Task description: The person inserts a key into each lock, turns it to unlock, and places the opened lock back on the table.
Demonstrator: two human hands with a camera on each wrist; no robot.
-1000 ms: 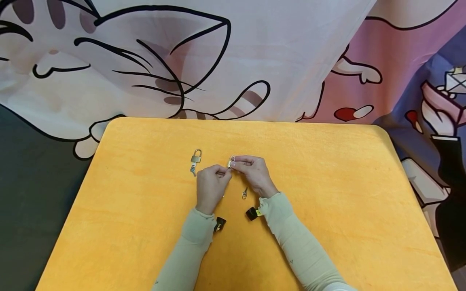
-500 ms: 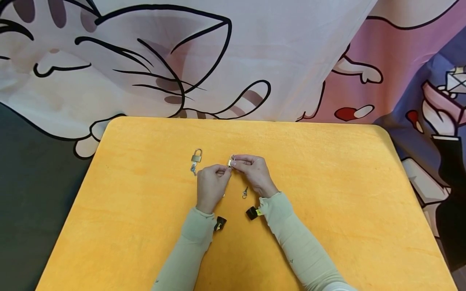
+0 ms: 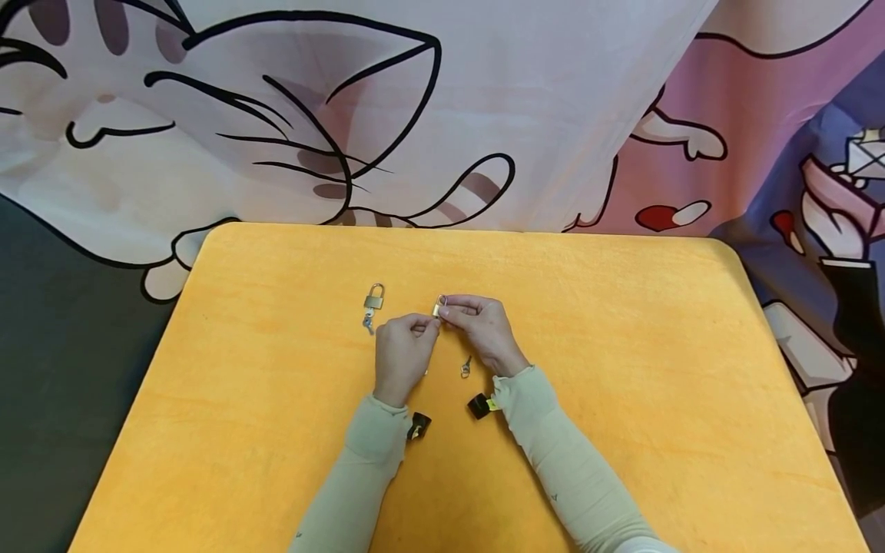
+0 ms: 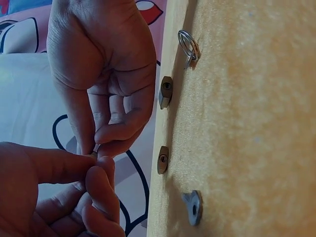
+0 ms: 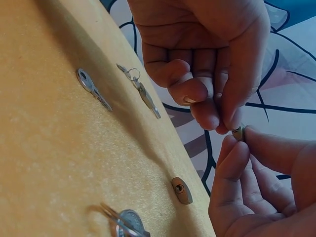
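Thumb and fingers of my right hand (image 3: 485,332) pinch a small brass padlock (image 3: 437,309), its shackle up. At the padlock's lower end, my left hand (image 3: 406,349) pinches what looks like a small key, almost wholly covered by the fingertips. Both hands meet in the air above the table. The right wrist view shows the held padlock (image 5: 238,133) edge-on between the fingertips of both hands. A second brass padlock (image 3: 373,302) lies left of the hands, with keys (image 3: 368,321) just below it. A key on a ring (image 3: 465,369) lies near my right wrist.
In the left wrist view, padlocks lie behind the hands, one (image 4: 166,92) higher in the picture and one (image 4: 163,159) lower, plus a grey key (image 4: 193,207). The yellow table (image 3: 622,330) ends at a printed cartoon cloth (image 3: 546,92).
Hardly anything differs. Both hands stay together at the same spot with the padlock between them; the things on the table have not moved.
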